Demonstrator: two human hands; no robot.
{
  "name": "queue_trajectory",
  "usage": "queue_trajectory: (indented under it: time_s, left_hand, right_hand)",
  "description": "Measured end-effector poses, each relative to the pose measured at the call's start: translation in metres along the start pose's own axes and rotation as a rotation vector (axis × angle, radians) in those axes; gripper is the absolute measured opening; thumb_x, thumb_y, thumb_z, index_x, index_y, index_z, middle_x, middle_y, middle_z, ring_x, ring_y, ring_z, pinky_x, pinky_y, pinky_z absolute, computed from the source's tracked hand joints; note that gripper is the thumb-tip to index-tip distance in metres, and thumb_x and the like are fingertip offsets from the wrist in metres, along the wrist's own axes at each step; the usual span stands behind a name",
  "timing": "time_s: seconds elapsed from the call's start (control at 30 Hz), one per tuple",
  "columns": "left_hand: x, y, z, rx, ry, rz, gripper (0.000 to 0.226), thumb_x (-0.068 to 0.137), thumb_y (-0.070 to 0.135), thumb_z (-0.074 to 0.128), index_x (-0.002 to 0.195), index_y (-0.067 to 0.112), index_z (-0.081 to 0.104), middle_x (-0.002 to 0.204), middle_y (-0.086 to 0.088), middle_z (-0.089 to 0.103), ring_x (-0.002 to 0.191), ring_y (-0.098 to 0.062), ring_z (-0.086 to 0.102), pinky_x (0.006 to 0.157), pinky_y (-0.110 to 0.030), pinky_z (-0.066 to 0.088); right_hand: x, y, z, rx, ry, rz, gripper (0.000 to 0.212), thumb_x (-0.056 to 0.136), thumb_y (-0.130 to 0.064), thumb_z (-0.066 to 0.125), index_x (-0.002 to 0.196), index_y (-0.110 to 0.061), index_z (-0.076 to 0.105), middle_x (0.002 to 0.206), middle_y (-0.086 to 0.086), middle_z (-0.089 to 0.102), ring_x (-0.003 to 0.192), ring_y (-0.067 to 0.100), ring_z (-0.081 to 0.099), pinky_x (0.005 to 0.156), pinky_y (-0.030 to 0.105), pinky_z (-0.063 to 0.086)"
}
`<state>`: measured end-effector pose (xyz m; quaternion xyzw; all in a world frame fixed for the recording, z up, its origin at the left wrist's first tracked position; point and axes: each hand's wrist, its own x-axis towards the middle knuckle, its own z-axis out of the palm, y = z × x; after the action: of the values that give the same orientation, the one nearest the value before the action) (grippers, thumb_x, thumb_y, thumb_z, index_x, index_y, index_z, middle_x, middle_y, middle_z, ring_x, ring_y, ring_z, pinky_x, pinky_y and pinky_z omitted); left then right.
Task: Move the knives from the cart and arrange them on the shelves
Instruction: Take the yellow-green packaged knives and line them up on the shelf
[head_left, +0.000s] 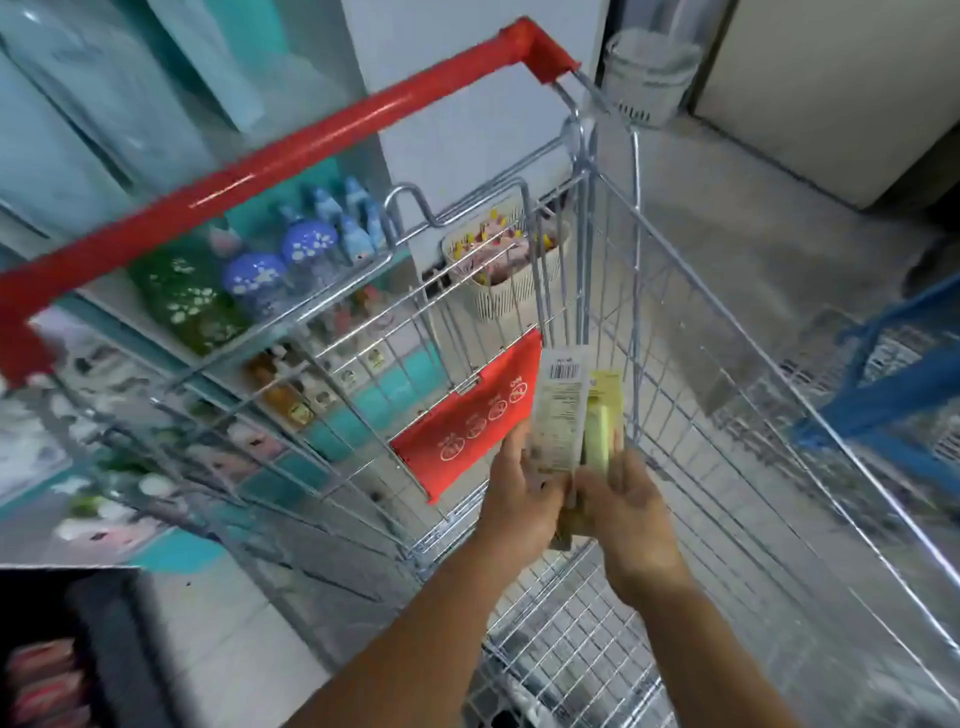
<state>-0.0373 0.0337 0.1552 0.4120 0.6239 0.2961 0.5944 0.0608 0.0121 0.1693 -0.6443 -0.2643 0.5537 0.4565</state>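
Two packaged knives are held upright above the basket of a wire shopping cart (675, 332): a card-backed pack (558, 410) showing a barcode near its top, and just beside it on the right a yellow-green pack (600, 431). The left hand (519, 499) grips the card-backed pack's lower part, and the right hand (626, 501) curls round the bottom of the yellow-green pack. The blades are hidden by packaging, and the printing is too blurred to read. The cart's red handle bar (291, 156) crosses the upper left, and a red flap (467, 421) with white symbols hangs on the folded child seat behind the packs. To the left, seen through the wire, teal shelves (332, 296) carry blurred bottles (254, 280). A white slatted basket (498, 280) of small items stands beyond the cart's end. Bare grey floor (753, 218) opens to the right, edged by a blue cart (883, 395) cut off at the frame.
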Motion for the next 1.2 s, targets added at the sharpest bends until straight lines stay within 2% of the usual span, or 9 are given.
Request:
queue_trajectory:
  time_s: [0.17,0.23,0.33,0.43,0.6,0.73,0.9,1.1,1.2]
  left_hand:
    - [-0.046,0.042,-0.037,-0.153,0.054,0.155,0.063,0.093,0.006,0.056,0.144,0.032,0.029,0.135,0.010,0.049,0.117,-0.007,0.056,0.083,-0.015,0.053]
    - [-0.066,0.059,-0.060,-0.222,0.081,0.204,0.066,0.094,0.007,0.055,0.145,0.035,0.025,0.135,0.013,0.045,0.119,-0.007,0.054,0.088,-0.019,0.051]
    - [-0.101,0.081,-0.107,-0.232,0.195,0.310,0.065,0.090,0.018,0.060,0.141,0.041,0.027,0.138,0.009,0.048,0.117,-0.008,0.056,0.097,-0.032,0.049]
    - [-0.142,0.100,-0.166,-0.168,0.360,0.415,0.070,0.077,0.037,0.054,0.142,0.036,0.030,0.137,0.002,0.051,0.121,-0.012,0.054,0.105,-0.034,0.043]
    - [-0.223,0.119,-0.276,-0.193,0.577,0.586,0.023,0.091,0.034,0.052,0.095,0.055,0.059,0.094,0.025,0.067,0.092,0.004,0.064,0.084,-0.021,0.051]
    - [-0.281,0.117,-0.353,-0.105,0.724,0.618,0.035,0.088,0.047,0.039,0.107,0.028,0.061,0.098,0.001,0.067,0.094,-0.014,0.064,0.086,-0.038,0.052]
    - [-0.350,0.109,-0.432,-0.230,0.850,0.530,0.045,0.074,0.064,0.041,0.098,0.035,0.066,0.103,0.000,0.068,0.098,-0.016,0.065,0.091,-0.046,0.052]
    - [-0.413,0.085,-0.512,-0.388,1.121,0.491,0.036,0.087,0.045,0.045,0.097,0.021,0.069,0.099,-0.004,0.073,0.096,-0.023,0.068,0.092,-0.047,0.052]
    - [-0.447,0.070,-0.543,-0.433,1.265,0.496,0.030,0.100,0.030,0.045,0.093,0.011,0.067,0.090,-0.005,0.073,0.080,-0.020,0.068,0.074,-0.032,0.057]
  right_hand:
    - [-0.041,-0.045,0.028,0.007,-0.124,-0.146,0.007,0.094,-0.006,0.050,0.092,0.001,0.054,0.073,0.014,0.058,0.058,0.025,0.052,0.045,0.030,0.041]
    - [-0.062,-0.064,0.049,0.078,-0.203,-0.163,0.009,0.095,-0.005,0.048,0.100,0.001,0.054,0.081,0.014,0.066,0.064,0.024,0.063,0.048,0.023,0.048]
    - [-0.101,-0.090,0.093,0.197,-0.380,-0.196,0.023,0.097,-0.006,0.046,0.119,-0.002,0.053,0.105,0.021,0.069,0.094,0.037,0.068,0.071,0.038,0.060]
    - [-0.141,-0.108,0.145,0.188,-0.531,-0.292,0.028,0.095,-0.006,0.049,0.122,-0.011,0.055,0.107,0.018,0.070,0.090,0.030,0.070,0.067,0.033,0.058]
    - [-0.215,-0.122,0.246,0.094,-0.711,-0.460,0.031,0.081,-0.020,0.059,0.112,-0.021,0.063,0.106,0.006,0.072,0.092,0.021,0.069,0.076,0.036,0.056]
    - [-0.276,-0.124,0.322,0.070,-0.834,-0.526,0.029,0.077,-0.021,0.059,0.105,-0.025,0.065,0.100,0.005,0.072,0.089,0.019,0.067,0.078,0.038,0.055]
    - [-0.347,-0.123,0.399,-0.013,-1.028,-0.643,0.032,0.083,-0.006,0.062,0.102,-0.031,0.065,0.091,0.006,0.071,0.079,0.017,0.067,0.066,0.035,0.056]
    - [-0.412,-0.117,0.481,-0.137,-1.145,-0.759,0.047,0.080,-0.004,0.064,0.113,-0.038,0.057,0.097,-0.011,0.068,0.088,0.006,0.066,0.075,0.027,0.054]
    - [-0.440,-0.111,0.523,-0.113,-1.238,-0.737,0.047,0.080,-0.004,0.065,0.119,-0.030,0.058,0.098,-0.009,0.069,0.085,0.007,0.067,0.068,0.024,0.053]
